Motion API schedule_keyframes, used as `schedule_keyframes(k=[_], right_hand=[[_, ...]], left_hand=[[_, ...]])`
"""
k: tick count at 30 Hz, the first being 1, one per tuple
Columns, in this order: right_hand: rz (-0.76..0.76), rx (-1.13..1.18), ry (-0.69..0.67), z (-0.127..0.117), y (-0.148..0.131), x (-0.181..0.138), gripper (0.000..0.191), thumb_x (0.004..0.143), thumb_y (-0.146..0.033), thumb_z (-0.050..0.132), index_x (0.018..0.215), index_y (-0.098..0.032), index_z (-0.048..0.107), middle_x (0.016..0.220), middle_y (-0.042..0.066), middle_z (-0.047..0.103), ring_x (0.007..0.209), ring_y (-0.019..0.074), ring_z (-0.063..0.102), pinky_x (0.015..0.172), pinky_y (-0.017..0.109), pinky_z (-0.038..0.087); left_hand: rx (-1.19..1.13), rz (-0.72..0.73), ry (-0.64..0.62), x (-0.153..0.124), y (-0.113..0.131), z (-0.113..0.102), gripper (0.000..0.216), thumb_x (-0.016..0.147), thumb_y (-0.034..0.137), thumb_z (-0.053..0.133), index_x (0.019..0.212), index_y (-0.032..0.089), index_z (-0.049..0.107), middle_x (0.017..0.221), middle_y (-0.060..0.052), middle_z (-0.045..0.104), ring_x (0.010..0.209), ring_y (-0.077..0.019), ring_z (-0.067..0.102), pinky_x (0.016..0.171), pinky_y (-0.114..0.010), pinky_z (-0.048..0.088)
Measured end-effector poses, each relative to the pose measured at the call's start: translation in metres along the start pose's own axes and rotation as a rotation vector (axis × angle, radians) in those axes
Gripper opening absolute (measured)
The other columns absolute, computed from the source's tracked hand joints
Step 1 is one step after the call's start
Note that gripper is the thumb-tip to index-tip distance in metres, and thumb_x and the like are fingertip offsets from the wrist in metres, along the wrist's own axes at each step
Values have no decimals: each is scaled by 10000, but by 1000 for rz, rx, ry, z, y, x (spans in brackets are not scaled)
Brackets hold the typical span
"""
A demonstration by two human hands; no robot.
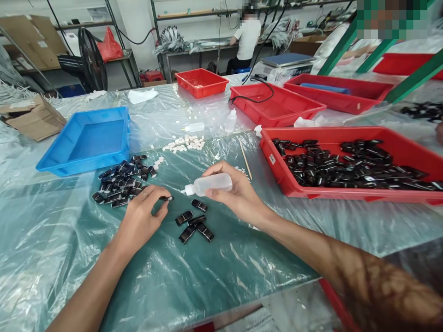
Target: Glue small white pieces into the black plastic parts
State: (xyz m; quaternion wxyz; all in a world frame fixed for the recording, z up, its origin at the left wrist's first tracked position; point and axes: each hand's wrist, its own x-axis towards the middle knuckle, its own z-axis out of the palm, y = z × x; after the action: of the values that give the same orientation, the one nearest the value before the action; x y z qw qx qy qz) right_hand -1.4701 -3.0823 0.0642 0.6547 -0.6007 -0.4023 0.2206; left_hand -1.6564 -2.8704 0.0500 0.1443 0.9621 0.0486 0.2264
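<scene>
My right hand [238, 196] grips a small clear squeeze bottle [211, 184], its white nozzle pointing left. My left hand [143, 214] pinches a small black plastic piece [167, 198] just in front of the nozzle tip. Several loose black pieces [194, 223] lie on the green mat between my hands. A heap of the same black pieces [121, 182] sits to the left of my left hand. Small white caps [183, 144] are scattered further back on the mat.
An empty blue tray [86, 140] stands at the left. A red tray [349, 163] full of black pieces is at the right, more red trays [277, 103] behind it. Clear plastic sheeting covers the table. A person in white sits at a far bench.
</scene>
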Motion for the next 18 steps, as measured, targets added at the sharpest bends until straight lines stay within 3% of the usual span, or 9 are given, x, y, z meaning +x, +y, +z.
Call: schedule_keyframes(k=[3,6,9,13,18], right_hand=[[-101,-71,-27,-1,-1,-1,266,891,-407,852,1053,-271,691,914,-1,739,760,183,673,642,314,537],[-204,-158,-46,-1,-1,-5,241,902,-344,833,1093,-297,693,950,15,765,790,213,705,656,355,565],[-272,-205,-59,2,0,-9,253,898,-300,816,1116,-319,688,1013,29,796,869,243,755,707,391,615],[-370,-274,-65,5,5,-10,259,920,-280,802,1144,-301,674,1042,12,791,893,210,769,729,342,608],[-694,-454,-5,10,9,-10,359,935,-191,772,1250,-288,628,1104,46,758,963,215,781,766,342,661]], left_hand=[[-101,84,125,0,13,-3,239,1074,73,630,1160,295,650,1125,-3,841,1035,-213,855,915,-333,680],[-107,128,178,-2,18,-4,279,1071,48,642,1179,305,631,1139,2,834,1039,-193,852,922,-321,683],[-110,142,177,-2,18,-6,257,1083,86,667,1196,314,633,1134,-10,839,1022,-213,862,895,-342,697],[-112,152,131,-2,18,-7,231,1118,138,647,1238,335,625,1144,-45,843,1042,-262,872,888,-404,720],[-78,185,134,-4,19,-6,256,1131,129,669,1289,318,599,1180,-19,820,1062,-217,857,893,-327,699]])
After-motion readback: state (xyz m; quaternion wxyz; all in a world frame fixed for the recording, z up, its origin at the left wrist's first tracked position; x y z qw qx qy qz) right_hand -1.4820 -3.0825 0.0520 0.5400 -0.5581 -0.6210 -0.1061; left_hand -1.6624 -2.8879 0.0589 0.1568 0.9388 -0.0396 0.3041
